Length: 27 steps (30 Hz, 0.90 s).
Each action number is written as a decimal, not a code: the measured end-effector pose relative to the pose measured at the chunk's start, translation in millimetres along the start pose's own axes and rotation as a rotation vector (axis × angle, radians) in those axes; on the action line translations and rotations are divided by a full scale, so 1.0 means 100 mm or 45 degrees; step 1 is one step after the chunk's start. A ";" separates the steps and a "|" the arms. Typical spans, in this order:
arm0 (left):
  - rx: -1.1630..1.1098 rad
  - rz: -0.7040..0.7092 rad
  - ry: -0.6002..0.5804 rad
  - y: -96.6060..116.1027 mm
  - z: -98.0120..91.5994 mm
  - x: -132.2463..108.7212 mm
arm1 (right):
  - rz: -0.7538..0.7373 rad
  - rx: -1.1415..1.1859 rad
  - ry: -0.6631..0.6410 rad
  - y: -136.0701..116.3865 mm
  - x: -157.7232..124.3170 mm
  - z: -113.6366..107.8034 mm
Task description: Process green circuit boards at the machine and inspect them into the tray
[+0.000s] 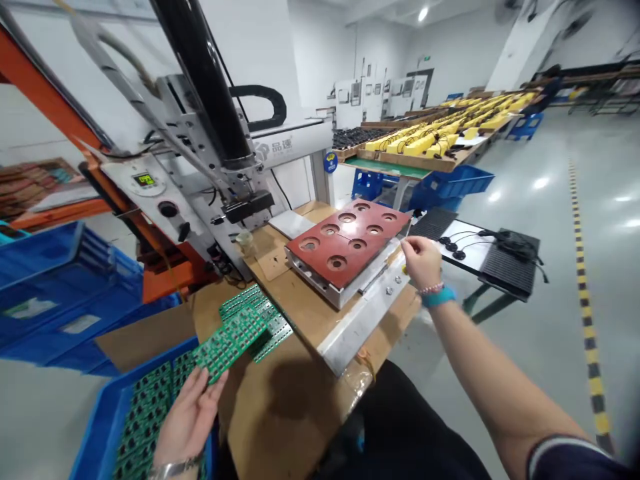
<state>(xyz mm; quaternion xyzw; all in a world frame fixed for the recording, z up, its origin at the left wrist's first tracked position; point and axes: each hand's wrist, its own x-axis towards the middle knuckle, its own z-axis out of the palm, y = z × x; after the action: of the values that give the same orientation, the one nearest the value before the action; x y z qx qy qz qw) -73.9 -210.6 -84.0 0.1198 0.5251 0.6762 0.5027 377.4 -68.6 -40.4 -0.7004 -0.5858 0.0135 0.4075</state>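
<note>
The left hand (187, 417), at lower left of the frame, holds 1 green circuit board panel (233, 340) by its near end, fingers closed on the edge. The panel is tilted above the tabletop (270, 420), over other panels. It looks thin and light, stiff rather than floppy, and its face is crowded with small dark parts. It probably handles best by opposite edges, level; bending or pressing the parts could damage it, and the smooth rim may slip a little.

The right hand (424, 261), right of centre, has curled fingers beside the edge of the red plate (343, 240); I cannot tell whether they pinch anything.

Counts: 1 panel in hand; at least 2 loose panels (280, 333) under it, partly hidden; more boards (143, 407) in 1 blue tray (95, 427) at lower left, too overlapped to count. The red plate, at centre, shows 8 round recesses. At right, 3 small black discs (459, 255) with cables lie on 1 side bench (515, 277).
</note>
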 end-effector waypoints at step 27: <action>-0.272 0.168 -0.528 0.14 2.39 1.07 | -0.204 0.199 0.046 0.48 -1.48 0.87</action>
<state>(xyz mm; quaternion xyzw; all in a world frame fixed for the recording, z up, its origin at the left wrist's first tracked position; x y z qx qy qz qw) 33.3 17.1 -11.6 0.2363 0.3271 0.7201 0.5644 326.9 -141.9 -194.7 -0.6174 -0.6297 0.0137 0.4713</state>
